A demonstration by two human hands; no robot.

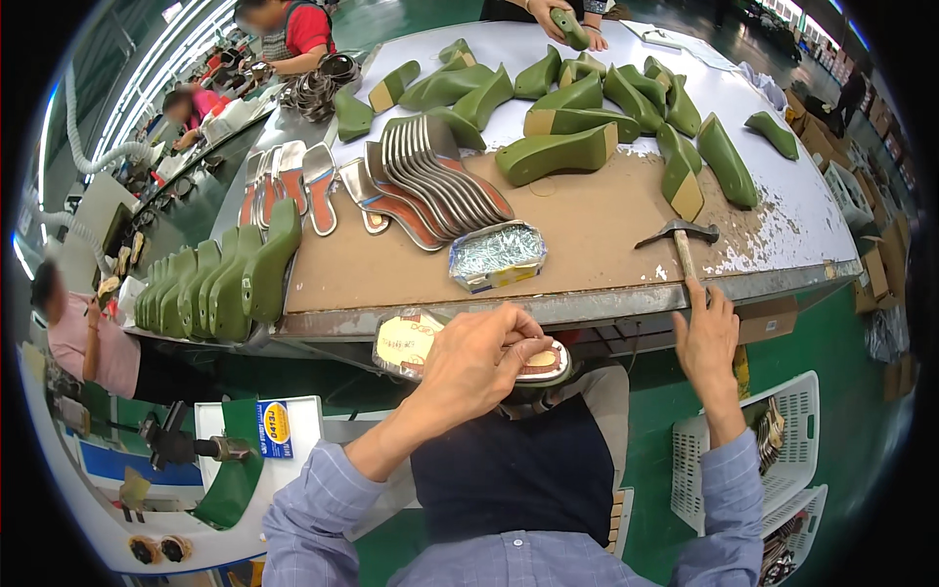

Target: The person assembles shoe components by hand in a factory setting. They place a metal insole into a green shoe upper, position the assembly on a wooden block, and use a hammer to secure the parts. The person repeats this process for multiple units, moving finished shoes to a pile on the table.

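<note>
Over my lap lies a shoe last with a cream and brown insole board (403, 342) on its sole, edged in pale material. My left hand (471, 360) rests across its middle, thumb and fingertips pinched together above the narrower end. Whatever the pinch holds is too small to make out. At the table's front edge, my right hand (706, 338) stretches its fingers out, the index finger at the handle end of a hammer (684, 256). The hammer's head lies on the table, its wooden handle pointing toward me. Between both hands, farther in, sits a plastic-wrapped box of small nails (497, 258).
Green shoe lasts (558, 152) crowd the table's far side; more stand in a row (220, 279) at left. Metal-edged insoles (430, 186) lie stacked beside them. White baskets (792, 430) stand low right, a machine (176, 460) low left. Across the table, another person's hand holds a last (569, 29).
</note>
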